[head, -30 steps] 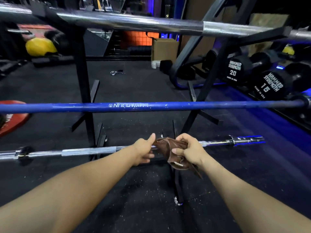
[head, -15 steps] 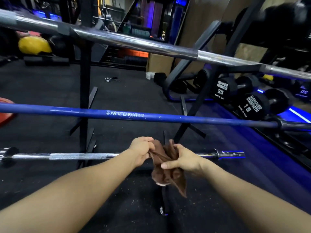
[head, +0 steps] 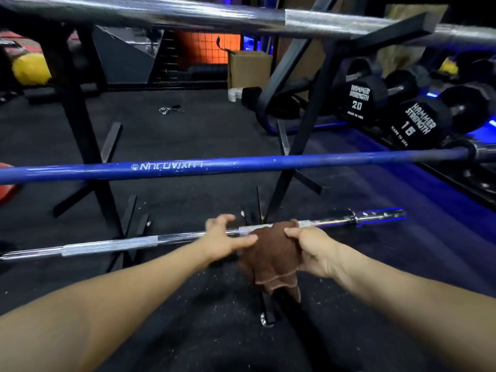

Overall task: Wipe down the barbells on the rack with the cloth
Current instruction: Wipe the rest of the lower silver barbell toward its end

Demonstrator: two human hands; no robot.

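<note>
Black rubber floor runs under my arms. My right hand pinches the brown cloth, soft and limp, draped over the lowest chrome barbell with its tail hanging below. My left hand hovers with fingers spread, thumb touching the cloth's edge. The bar looks heavy, stiff and slick, so I'd wrap the cloth round it. Beyond, the blue barbell, then the top steel barbell, sit on the black rack.

— What colours were the barbells?
— Lowest barbell chrome, middle barbell blue with white lettering, top barbell silver.
— The cloth?
— Brown. The rack was black.
</note>
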